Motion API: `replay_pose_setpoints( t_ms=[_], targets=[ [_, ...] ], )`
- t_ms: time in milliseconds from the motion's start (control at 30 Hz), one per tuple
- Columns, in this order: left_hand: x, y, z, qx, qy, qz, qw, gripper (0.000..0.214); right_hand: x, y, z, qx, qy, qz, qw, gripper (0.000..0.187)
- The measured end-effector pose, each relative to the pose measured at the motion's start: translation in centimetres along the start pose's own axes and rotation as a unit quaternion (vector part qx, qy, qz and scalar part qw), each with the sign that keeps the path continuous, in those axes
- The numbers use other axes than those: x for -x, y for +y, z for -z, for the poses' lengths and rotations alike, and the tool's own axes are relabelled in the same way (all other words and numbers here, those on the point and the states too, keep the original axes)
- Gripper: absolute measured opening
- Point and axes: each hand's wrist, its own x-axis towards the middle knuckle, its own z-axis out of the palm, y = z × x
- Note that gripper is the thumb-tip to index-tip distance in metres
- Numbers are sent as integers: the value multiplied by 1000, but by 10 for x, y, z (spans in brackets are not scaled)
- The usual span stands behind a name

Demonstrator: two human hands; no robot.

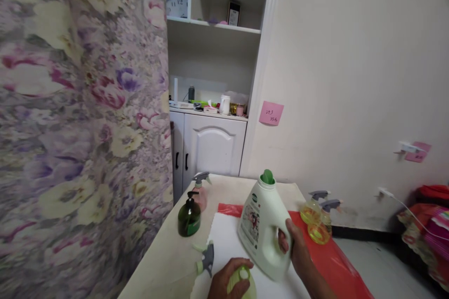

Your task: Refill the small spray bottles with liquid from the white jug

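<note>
My right hand [293, 245] is wrapped round the handle of a large pale green detergent jug [261, 224]. The jug's mouth has no cap, and a green pouring spout [267, 176] shows in it. At the bottom edge my left hand [228, 278] curls round a yellow-green bottle [250, 287] with an open neck, close beside the jug's base. The lower part of that bottle is out of frame. A grey and green trigger spray head [206, 259] lies left of my left hand, detached.
White paper [220, 233] and red plastic sheeting [336, 261] cover part of the table. A dark green pump bottle [189, 219] and a pink spray bottle [200, 196] stand at left, two yellow spray bottles [310, 212] at right. A floral curtain [84, 126] hangs along the left.
</note>
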Motion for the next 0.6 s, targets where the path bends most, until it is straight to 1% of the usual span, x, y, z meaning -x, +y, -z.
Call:
replay_pose_setpoints(
  t_ms=[100, 200, 267, 333, 433, 500, 533, 600],
  targets=[
    [-1, 0, 0, 10, 18, 7, 1000, 24, 9, -25, 11, 10, 2, 1, 1000, 60],
    [0, 0, -2, 13, 17, 7, 1000, 22, 25, -53, 26, 35, -18, -6, 999, 60],
    [0, 0, -4, 18, 18, 10, 1000, 23, 37, -70, 35, 73, -33, -15, 997, 58],
    [1, 0, -6, 28, 26, 17, 999, 26, 49, -84, 45, 139, -40, -38, 989, 60],
    [1, 3, -6, 32, 33, 17, 999, 25, 65, -99, 56, 220, -50, -78, 971, 64],
    [1, 6, -6, 26, 29, 11, 999, 21, 76, -105, 61, 231, -67, -94, 966, 63],
    [0, 7, -7, 22, 29, 11, 999, 20, 82, -106, 62, 226, -75, -97, 966, 62],
    [0, 10, -7, 17, 27, 14, 999, 23, 94, -107, 62, 228, -60, -56, 970, 61]
  ],
)
